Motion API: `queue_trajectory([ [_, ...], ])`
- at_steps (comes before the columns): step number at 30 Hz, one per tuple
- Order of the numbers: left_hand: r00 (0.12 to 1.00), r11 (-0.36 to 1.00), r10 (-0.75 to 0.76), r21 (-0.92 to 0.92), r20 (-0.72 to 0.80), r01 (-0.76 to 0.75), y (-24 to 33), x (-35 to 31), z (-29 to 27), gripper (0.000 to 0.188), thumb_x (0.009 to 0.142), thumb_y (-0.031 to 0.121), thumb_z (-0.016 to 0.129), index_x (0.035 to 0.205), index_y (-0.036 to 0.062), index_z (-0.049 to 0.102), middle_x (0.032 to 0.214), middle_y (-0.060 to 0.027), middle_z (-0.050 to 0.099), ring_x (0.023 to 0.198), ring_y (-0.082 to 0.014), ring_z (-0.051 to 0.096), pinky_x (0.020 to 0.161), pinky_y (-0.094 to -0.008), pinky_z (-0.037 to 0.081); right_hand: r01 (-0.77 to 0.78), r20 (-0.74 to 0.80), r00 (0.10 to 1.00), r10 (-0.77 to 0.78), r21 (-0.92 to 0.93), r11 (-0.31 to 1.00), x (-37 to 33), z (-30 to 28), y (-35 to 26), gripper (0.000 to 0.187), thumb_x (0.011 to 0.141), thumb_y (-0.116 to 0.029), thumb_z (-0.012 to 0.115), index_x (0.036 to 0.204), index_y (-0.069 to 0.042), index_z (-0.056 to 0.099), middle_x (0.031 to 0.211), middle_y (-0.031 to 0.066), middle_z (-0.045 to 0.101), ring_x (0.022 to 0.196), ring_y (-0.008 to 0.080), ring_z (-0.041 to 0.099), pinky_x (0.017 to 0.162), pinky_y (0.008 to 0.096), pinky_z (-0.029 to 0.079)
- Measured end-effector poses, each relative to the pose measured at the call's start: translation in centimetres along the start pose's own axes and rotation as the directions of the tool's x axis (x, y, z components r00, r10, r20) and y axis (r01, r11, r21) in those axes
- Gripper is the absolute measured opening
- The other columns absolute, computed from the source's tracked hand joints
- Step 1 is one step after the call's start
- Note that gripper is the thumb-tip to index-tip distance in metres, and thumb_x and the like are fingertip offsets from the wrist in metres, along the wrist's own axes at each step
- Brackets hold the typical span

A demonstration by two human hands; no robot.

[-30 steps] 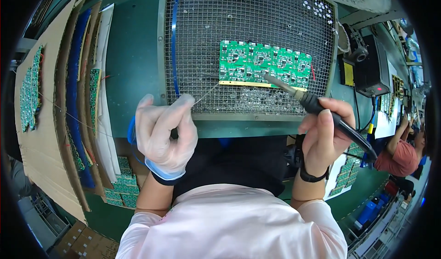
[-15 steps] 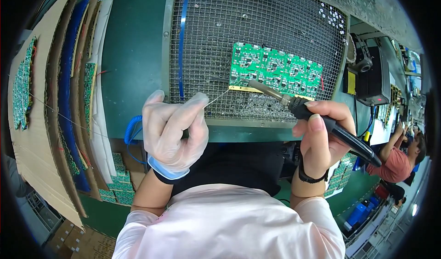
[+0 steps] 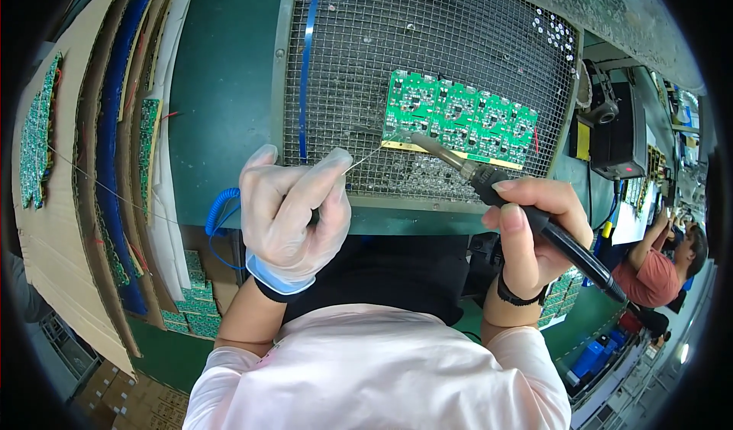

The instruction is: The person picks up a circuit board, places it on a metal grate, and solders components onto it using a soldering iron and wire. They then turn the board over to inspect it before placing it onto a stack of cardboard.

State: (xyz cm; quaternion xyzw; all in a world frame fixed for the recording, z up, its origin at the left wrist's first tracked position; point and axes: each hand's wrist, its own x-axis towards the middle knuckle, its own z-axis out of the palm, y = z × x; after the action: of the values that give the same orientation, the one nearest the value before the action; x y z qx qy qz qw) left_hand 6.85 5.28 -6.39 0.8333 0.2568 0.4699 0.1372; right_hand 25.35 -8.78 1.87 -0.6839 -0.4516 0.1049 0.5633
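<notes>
A green circuit board panel [image 3: 462, 117] lies on a wire mesh tray [image 3: 359, 71], its pale yellow edge strip toward me. My left hand [image 3: 294, 216], in a thin translucent glove, pinches a thin solder wire [image 3: 365, 157] between thumb and forefinger. The wire slants up to the board's near left corner. My bare right hand [image 3: 538, 235] grips the black handle of a soldering iron [image 3: 489, 183]. Its metal barrel points up and left, with the tip at the board's lower left part, close to the wire's end. Whether tip and wire touch is too small to tell.
Cardboard sheets [image 3: 57, 201] with more circuit boards stand at the left. A blue strap [image 3: 307, 64] crosses the mesh, and small white pieces [image 3: 553, 29] lie at its far right. A black box [image 3: 620, 132] with a red light stands at the right. Another person [image 3: 653, 266] sits beyond.
The soldering iron's handle has tilted slightly down and left, its tip staying near the board's left end. My left hand has shifted a little right and up with the wire.
</notes>
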Motion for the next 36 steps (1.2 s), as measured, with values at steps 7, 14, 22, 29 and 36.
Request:
queue_trajectory([
  [7, 0.999, 1.0, 0.006, 0.002, 0.034, -0.006, 0.1, 0.2, -0.2, 0.035, 0.078, 0.002, 0.077, 0.11, 0.0145, 0.076, 0.083, 0.003, 0.063, 0.076, -0.0177, 0.055, 0.086, -0.0438, 0.049, 0.042, 0.039, 0.998, -0.039, -0.08, 0.996, 0.3, 0.3, -0.7, 0.014, 0.077, -0.001, 0.074, 0.091, 0.001, 0.072, 0.084, 0.012, 0.076, 0.065, 0.0175, 0.07, 0.062, 0.0249, 0.055],
  [14, 1.0, 1.0, 0.003, -0.002, 0.023, -0.003, 0.2, 0.0, -0.2, 0.036, 0.077, 0.001, 0.076, 0.111, 0.0147, 0.076, 0.083, 0.0031, 0.063, 0.077, -0.0173, 0.055, 0.087, -0.0437, 0.049, 0.092, 0.059, 0.995, -0.083, -0.173, 0.981, 0.0, 0.3, -1.2, 0.014, 0.084, -0.006, 0.071, 0.091, 0.006, 0.068, 0.087, 0.0132, 0.069, 0.061, 0.0132, 0.065, 0.059, 0.0216, 0.049],
  [22, 1.0, 1.0, 0.011, -0.009, 0.009, -0.011, 0.2, 0.2, -0.1, 0.037, 0.077, -0.001, 0.075, 0.112, 0.0135, 0.075, 0.084, 0.0027, 0.064, 0.076, -0.0173, 0.054, 0.087, -0.0431, 0.049, 0.135, 0.08, 0.99, -0.12, -0.232, 0.963, 0.6, 0.1, -1.9, 0.013, 0.078, -0.002, 0.075, 0.091, 0.002, 0.071, 0.082, 0.0118, 0.073, 0.061, 0.0162, 0.068, 0.058, 0.0249, 0.052],
  [29, 0.999, 0.999, 0.031, -0.018, -0.006, -0.031, -0.1, 0.0, 0.0, 0.039, 0.077, -0.003, 0.074, 0.113, 0.012, 0.074, 0.087, 0.0019, 0.066, 0.075, -0.0173, 0.055, 0.087, -0.0423, 0.049, 0.354, 0.151, 0.934, -0.323, -0.275, 0.894, 1.2, 0.9, -2.4, 0.017, 0.076, 0.0, 0.077, 0.092, 0.002, 0.072, 0.08, 0.0127, 0.075, 0.058, 0.0183, 0.069, 0.055, 0.0259, 0.054],
  [36, 0.999, 0.999, 0.036, -0.002, -0.015, -0.036, 0.3, 0.2, 0.2, 0.038, 0.078, -0.003, 0.074, 0.113, 0.0115, 0.073, 0.09, 0.0017, 0.068, 0.077, -0.017, 0.057, 0.088, -0.0417, 0.049, 0.352, 0.163, 0.935, -0.315, -0.327, 0.877, 1.6, 0.6, -2.6, 0.018, 0.077, -0.002, 0.079, 0.093, 0.002, 0.072, 0.08, 0.0139, 0.075, 0.058, 0.0195, 0.07, 0.054, 0.026, 0.054],
])
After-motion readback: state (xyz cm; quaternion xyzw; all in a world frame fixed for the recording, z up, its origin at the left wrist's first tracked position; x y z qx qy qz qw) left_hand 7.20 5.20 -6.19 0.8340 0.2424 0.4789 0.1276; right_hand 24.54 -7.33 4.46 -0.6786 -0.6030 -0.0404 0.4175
